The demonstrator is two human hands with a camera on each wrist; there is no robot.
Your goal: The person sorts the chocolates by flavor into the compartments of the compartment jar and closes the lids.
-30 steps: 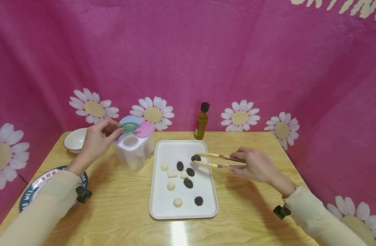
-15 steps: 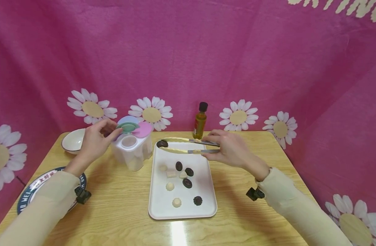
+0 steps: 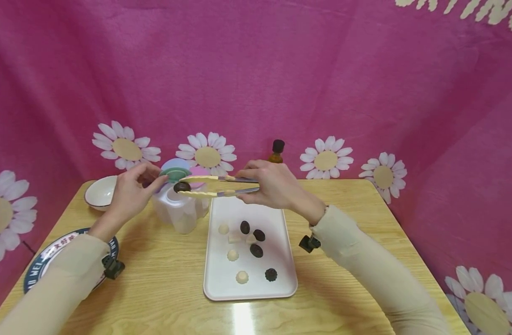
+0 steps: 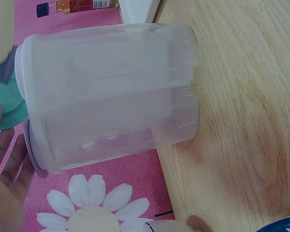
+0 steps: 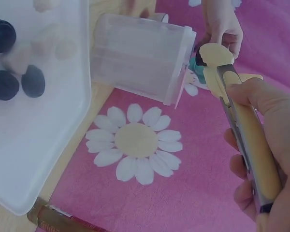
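My left hand (image 3: pixel 130 193) pinches the raised green lid (image 3: pixel 174 174) of a translucent white lidded container (image 3: pixel 178 216). In the left wrist view the fingers are at the green lid (image 4: pixel 12 113), beside a purple lid (image 4: pixel 34 150). With my right hand (image 3: pixel 272 186) I hold yellow-tipped tongs (image 3: pixel 235 191). Between the tong tips sits a dark oval chocolate (image 3: pixel 182 186), above the container's uncovered round opening. A white tray (image 3: pixel 222 288) right of the container bears several dark chocolates (image 3: pixel 256 251) and several cream-coloured ones (image 3: pixel 242 277). Blue and pink lids also top the container.
An oil bottle (image 3: pixel 277 151) with a black cap stands behind my right hand, partly hidden. A white bowl (image 3: pixel 100 191) is at the left behind my left hand. Under my left forearm lies a blue-rimmed plate (image 3: pixel 36 272). Pink floral cloth (image 3: pixel 256 83) hangs behind the table.
My right hand has lifted the dark chocolate off the tray with the tongs and carried it left to above the container's opening. My left hand has stayed at the green lid.
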